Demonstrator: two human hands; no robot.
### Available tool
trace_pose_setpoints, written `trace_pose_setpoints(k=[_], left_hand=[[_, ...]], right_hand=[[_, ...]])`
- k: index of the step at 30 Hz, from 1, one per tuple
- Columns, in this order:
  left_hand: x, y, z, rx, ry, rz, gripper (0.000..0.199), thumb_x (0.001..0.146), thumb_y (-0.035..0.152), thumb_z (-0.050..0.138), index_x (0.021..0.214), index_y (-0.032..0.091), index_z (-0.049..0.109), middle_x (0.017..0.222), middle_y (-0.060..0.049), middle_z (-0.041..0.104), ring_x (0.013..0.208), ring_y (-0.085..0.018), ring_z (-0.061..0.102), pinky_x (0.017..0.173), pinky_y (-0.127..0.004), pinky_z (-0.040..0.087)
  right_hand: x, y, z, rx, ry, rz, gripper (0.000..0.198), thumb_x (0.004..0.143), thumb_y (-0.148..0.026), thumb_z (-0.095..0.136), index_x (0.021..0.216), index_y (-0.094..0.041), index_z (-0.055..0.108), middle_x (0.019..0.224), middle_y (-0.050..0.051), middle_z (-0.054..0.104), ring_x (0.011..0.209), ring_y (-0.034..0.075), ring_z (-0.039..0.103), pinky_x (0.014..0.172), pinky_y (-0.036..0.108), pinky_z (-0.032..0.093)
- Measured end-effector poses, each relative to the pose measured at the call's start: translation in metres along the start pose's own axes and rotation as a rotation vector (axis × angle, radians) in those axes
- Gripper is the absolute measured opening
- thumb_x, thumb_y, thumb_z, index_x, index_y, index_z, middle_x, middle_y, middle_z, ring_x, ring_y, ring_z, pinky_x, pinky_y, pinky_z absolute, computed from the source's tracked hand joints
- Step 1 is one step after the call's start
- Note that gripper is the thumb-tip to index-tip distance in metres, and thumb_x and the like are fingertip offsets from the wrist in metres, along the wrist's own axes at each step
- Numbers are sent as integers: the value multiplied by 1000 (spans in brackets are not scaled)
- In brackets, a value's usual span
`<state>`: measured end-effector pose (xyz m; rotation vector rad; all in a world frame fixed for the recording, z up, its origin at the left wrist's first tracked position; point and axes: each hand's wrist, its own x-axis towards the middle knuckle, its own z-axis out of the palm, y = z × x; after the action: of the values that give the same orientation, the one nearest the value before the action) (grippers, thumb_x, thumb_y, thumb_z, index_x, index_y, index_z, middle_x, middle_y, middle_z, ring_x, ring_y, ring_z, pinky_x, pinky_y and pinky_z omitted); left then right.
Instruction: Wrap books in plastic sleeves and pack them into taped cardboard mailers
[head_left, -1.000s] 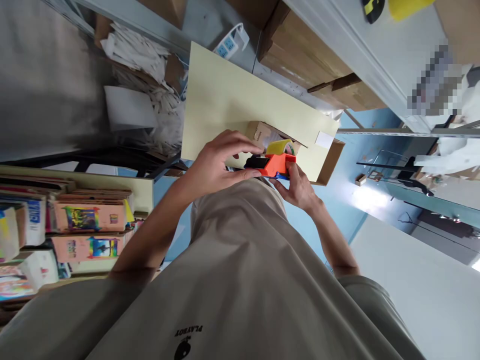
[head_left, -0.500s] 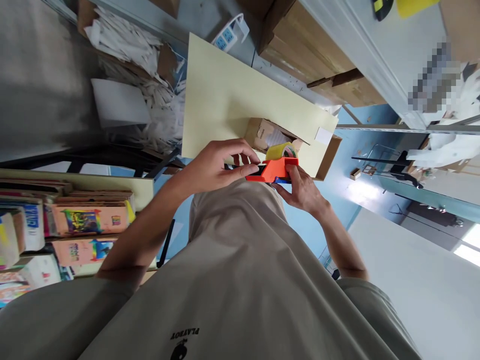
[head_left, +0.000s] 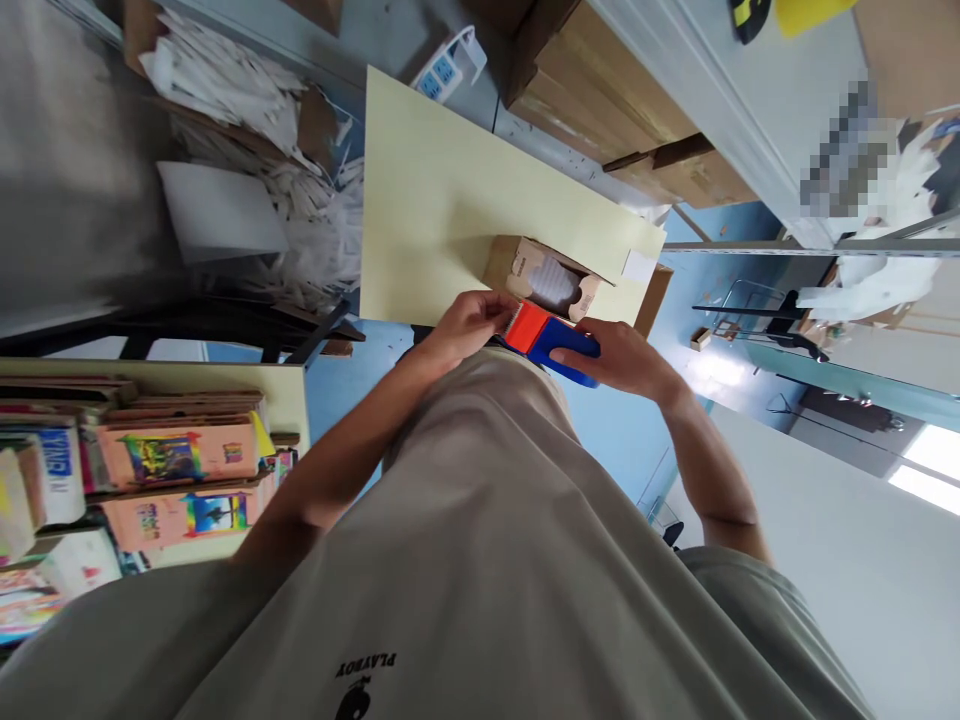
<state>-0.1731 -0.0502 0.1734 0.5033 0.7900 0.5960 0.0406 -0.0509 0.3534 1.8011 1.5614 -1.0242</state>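
Note:
My right hand (head_left: 626, 357) grips a tape dispenser (head_left: 531, 333) by its blue side, thumb lying across it. The dispenser's orange end, with a toothed edge, faces left. My left hand (head_left: 472, 325) is at that toothed edge, thumb and fingers pinched together. Whatever those fingertips hold is too small to make out. The tape roll is hidden from this angle. Just beyond the dispenser an open brown cardboard box (head_left: 499, 265) lies on the pale yellow table (head_left: 427, 190), a clear or whitish packet (head_left: 553, 282) inside it.
A white label (head_left: 639, 266) lies near the table's right end. Large cartons (head_left: 600, 90) and a power strip (head_left: 442, 72) are beyond the table. Left, a shelf holds orange-pink boxes (head_left: 180, 455); white scrap paper (head_left: 225, 85) is piled behind it.
The dispenser has been turned over: its blue side now shows, and the yellow tape roll has gone out of sight. My left hand has closed from spread fingers to a pinch at the toothed edge.

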Motion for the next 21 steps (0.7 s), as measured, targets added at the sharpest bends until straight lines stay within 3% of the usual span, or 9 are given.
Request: trace_pose_setpoints(k=[3, 6, 9, 16, 21], left_hand=[[5, -2, -1, -13, 25, 49, 43, 85, 54, 105, 86, 20, 79, 84, -4, 79, 79, -17, 71, 79, -32, 60], [19, 3, -20, 40, 146, 134, 42, 88, 51, 105, 86, 19, 78, 81, -4, 77, 79, -17, 72, 82, -32, 62], [43, 1, -41, 55, 192, 131, 39, 89, 45, 105, 86, 18, 78, 82, -5, 78, 78, -17, 73, 83, -33, 63], [107, -41, -55, 1, 238, 77, 41, 89, 44, 107, 87, 19, 74, 76, -1, 73, 73, -14, 69, 78, -29, 61], [131, -65, -56, 1, 309, 56, 38, 92, 42, 103, 84, 21, 71, 73, 0, 70, 73, -14, 65, 77, -30, 57]], right_hand=[[-10, 8, -30, -16, -85, 71, 68, 106, -91, 67, 109, -24, 78, 87, 9, 84, 81, 29, 80, 71, 37, 52], [-21, 17, -59, -2, -151, 146, 73, 105, -95, 64, 106, -23, 77, 79, 8, 83, 72, 28, 79, 71, 38, 54], [-22, 20, -74, -22, -167, 146, 77, 103, -99, 61, 103, -23, 77, 75, 7, 82, 69, 27, 78, 70, 38, 54], [21, 5, -64, -102, -31, 129, 75, 106, -94, 60, 97, -22, 78, 67, 7, 76, 70, 28, 76, 72, 39, 54], [49, -7, -57, -176, 9, 130, 69, 111, -86, 60, 99, -21, 82, 70, 8, 74, 78, 29, 77, 81, 41, 56]])
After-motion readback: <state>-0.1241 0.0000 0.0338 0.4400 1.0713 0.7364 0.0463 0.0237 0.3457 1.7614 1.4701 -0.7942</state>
